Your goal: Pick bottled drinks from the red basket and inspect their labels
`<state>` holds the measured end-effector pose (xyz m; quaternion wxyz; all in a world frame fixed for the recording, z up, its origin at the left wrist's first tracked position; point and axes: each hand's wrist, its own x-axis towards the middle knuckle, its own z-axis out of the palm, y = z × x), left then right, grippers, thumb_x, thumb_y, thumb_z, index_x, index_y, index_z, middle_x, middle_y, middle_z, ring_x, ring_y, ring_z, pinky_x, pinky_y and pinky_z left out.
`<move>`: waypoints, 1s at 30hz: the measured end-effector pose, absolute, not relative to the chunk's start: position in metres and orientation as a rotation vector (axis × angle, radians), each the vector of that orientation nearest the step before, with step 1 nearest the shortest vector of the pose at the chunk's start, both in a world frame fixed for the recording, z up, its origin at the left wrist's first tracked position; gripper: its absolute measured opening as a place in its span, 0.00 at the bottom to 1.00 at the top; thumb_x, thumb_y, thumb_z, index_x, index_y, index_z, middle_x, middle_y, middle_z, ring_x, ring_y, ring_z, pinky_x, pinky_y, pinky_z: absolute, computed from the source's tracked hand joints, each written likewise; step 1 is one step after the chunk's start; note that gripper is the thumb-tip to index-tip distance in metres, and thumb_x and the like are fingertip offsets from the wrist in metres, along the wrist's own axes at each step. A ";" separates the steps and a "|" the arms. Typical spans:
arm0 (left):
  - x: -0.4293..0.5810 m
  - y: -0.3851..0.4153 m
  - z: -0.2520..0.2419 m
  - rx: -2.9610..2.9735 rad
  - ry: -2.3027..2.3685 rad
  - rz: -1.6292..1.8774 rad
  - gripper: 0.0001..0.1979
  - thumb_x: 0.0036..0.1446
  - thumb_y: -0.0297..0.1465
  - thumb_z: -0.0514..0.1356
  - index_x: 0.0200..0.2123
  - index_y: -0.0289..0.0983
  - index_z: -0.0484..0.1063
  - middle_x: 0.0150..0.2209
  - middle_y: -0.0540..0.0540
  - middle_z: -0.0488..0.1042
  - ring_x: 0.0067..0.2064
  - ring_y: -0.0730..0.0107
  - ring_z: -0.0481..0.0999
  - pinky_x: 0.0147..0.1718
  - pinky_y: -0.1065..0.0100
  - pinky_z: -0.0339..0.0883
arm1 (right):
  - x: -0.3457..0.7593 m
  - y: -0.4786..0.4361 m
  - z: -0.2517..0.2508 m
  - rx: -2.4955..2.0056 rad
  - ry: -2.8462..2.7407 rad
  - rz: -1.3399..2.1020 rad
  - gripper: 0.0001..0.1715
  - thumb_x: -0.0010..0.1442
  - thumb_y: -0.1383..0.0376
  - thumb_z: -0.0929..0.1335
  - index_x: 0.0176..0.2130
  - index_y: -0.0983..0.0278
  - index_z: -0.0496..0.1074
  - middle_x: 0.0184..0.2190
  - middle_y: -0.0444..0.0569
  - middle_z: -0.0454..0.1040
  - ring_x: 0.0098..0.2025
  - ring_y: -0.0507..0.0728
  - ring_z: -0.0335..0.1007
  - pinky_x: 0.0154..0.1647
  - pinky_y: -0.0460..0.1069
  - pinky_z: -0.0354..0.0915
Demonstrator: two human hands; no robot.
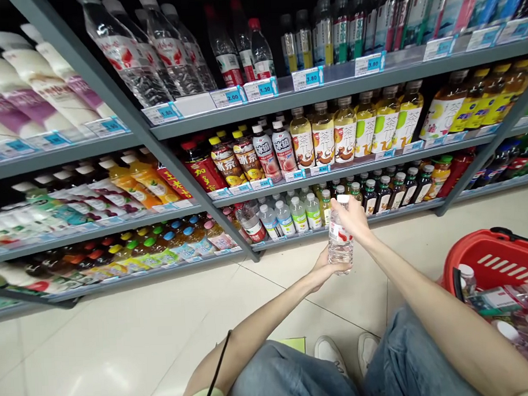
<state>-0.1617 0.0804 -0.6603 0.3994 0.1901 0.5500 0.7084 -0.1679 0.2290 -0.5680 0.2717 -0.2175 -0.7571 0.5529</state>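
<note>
Between my two hands is a clear water bottle (341, 233) with a white cap and a red-and-white label, held close to upright in front of the lowest shelf. My left hand (325, 270) is wrapped round its lower part from the left and below. Higher up, my right hand (352, 217) grips the bottle near its neck, from the right. Part of the fingers of both hands is hidden by the bottle or by the hands themselves. Just behind it stand small bottles with green-and-white labels (313, 212) and dark bottles with pale labels (384, 194).
A red shopping basket (460, 249) with several bottles in it stands on the floor at my right. Grey shelves (261, 114) of drinks with price tags span the view. Below are my knees (287, 376) and white shoes (330, 354) on the tiled floor (164, 328).
</note>
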 end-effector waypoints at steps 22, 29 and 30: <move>-0.167 0.072 -0.668 0.616 1.690 1.837 0.35 0.39 0.36 0.78 0.50 0.37 0.70 0.46 0.41 0.76 0.49 0.57 0.75 0.53 0.54 0.66 | -0.171 0.226 -0.567 -0.523 -1.899 1.614 0.25 0.53 0.43 0.71 0.33 0.62 0.70 0.28 0.50 0.80 0.32 0.60 0.76 0.33 0.51 0.68; -0.183 0.059 -0.655 0.709 1.497 1.779 0.43 0.37 0.42 0.78 0.55 0.37 0.67 0.47 0.39 0.77 0.49 0.53 0.77 0.51 0.51 0.69 | -0.168 0.222 -0.554 -0.496 -1.814 1.744 0.32 0.50 0.37 0.71 0.32 0.63 0.72 0.28 0.51 0.80 0.28 0.57 0.74 0.30 0.50 0.67; -0.185 0.057 -0.653 0.714 1.412 1.743 0.44 0.36 0.44 0.77 0.56 0.38 0.67 0.46 0.38 0.77 0.47 0.52 0.79 0.49 0.50 0.71 | -0.167 0.220 -0.553 -0.486 -1.795 1.819 0.32 0.49 0.37 0.72 0.31 0.63 0.73 0.28 0.51 0.80 0.27 0.57 0.74 0.29 0.49 0.67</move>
